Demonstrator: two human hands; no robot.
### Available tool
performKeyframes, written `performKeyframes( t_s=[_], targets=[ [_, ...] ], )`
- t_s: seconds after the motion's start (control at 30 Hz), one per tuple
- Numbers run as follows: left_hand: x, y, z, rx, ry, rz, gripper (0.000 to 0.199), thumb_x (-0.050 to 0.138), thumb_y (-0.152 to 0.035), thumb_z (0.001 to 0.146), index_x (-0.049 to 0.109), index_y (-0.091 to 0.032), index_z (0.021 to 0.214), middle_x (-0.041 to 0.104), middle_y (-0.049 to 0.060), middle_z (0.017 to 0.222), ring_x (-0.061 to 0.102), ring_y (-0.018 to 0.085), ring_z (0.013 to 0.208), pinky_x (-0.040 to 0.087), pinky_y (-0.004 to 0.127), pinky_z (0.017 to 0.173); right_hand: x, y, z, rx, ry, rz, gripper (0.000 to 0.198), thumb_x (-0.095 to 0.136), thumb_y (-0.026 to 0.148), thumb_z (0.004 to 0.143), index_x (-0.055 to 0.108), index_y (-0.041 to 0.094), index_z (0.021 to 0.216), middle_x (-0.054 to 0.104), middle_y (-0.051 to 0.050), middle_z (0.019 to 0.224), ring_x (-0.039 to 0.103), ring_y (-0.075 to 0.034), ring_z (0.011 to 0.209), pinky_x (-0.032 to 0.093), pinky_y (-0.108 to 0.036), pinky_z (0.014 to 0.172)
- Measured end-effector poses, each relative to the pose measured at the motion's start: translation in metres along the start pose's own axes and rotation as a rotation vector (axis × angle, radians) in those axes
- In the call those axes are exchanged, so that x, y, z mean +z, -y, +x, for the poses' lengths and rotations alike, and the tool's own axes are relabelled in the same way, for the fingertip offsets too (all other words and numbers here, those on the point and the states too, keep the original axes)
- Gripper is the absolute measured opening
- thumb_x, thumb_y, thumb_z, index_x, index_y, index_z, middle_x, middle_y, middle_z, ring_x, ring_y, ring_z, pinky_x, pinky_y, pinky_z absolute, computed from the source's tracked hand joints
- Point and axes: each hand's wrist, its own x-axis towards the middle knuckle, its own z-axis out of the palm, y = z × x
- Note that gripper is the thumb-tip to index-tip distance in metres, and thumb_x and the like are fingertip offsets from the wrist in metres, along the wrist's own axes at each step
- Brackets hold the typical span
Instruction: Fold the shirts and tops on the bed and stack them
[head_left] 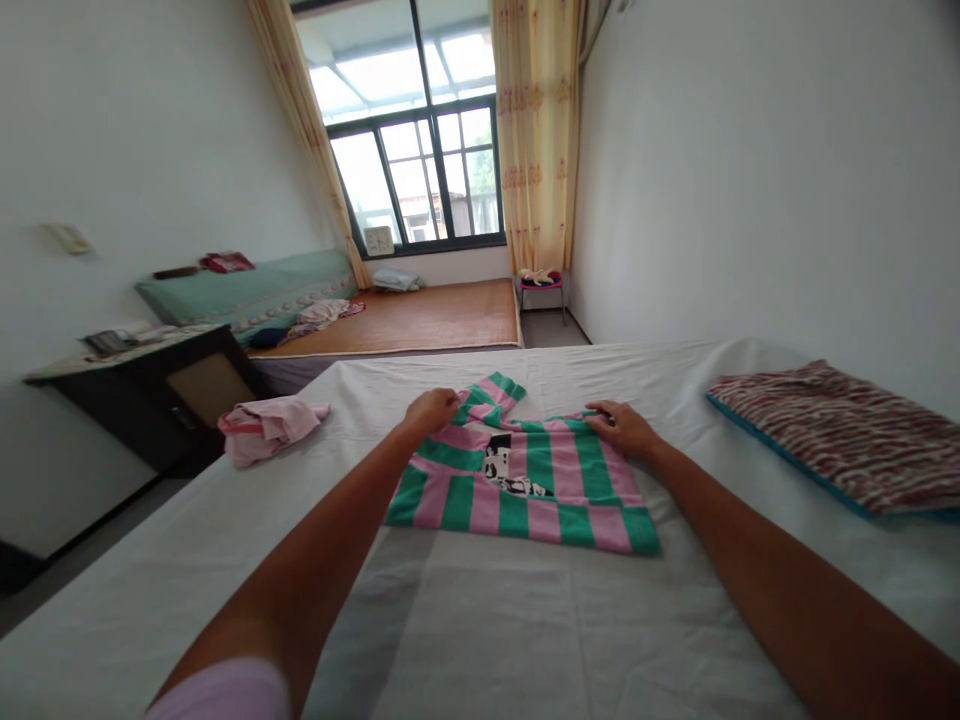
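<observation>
A green and pink striped shirt (540, 465) with a black and white print lies partly folded on the white-sheeted surface. One sleeve points away from me at the top, and its left part is bunched. My left hand (433, 408) is closed on the fabric near that sleeve, its fingertips partly hidden. At the upper right edge of the shirt, my right hand (621, 428) pinches the cloth between curled fingers and thumb.
Folded pink cloth (271, 428) lies on the left; a red-brown striped pillow (832, 430) with a blue edge lies on the right. Beyond are a dark cabinet (187, 390), a low bed with a brown mat (442, 312) and a pink stool (541, 284).
</observation>
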Motion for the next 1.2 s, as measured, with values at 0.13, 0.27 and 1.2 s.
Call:
performKeyframes(
  t_s=[0.13, 0.27, 1.2],
  targets=[
    [0.022, 0.004, 0.047, -0.024, -0.015, -0.054, 0.041, 0.05, -0.038, 0.089, 0.062, -0.017, 0.122, 0.064, 0.014, 0.126, 0.058, 0.025, 0.118, 0.043, 0.031, 0.096, -0.005, -0.001, 0.001, 0.054, -0.024, 0.062, 0.039, 0.052, 0.046, 0.084, 0.068, 0.019, 0.108, 0.071, -0.008, 0.092, 0.063, -0.021, 0.083, 0.048, -0.032, 0.077],
    [0.05, -0.002, 0.085, -0.074, 0.0, -0.124, 0.045, 0.059, -0.037, 0.083, 0.061, -0.015, 0.122, 0.065, 0.016, 0.124, 0.059, 0.027, 0.117, 0.045, 0.034, 0.095, 0.0, 0.0, 0.004, 0.031, -0.044, 0.037, 0.023, 0.058, 0.036, 0.077, 0.07, 0.02, 0.087, 0.069, -0.006, 0.085, 0.061, -0.021, 0.082, 0.046, -0.033, 0.079],
    [-0.028, 0.04, -0.065, 0.295, 0.187, -1.0, 0.02, 0.073, -0.034, 0.069, 0.071, -0.015, 0.076, 0.072, 0.011, 0.093, 0.064, 0.027, 0.101, 0.049, 0.038, 0.09, -0.046, 0.005, -0.022, 0.06, 0.37, 0.675, 0.051, 0.069, 0.042, 0.07, 0.067, 0.017, 0.114, 0.071, -0.006, 0.095, 0.064, -0.021, 0.088, 0.05, -0.035, 0.083]
  ],
)
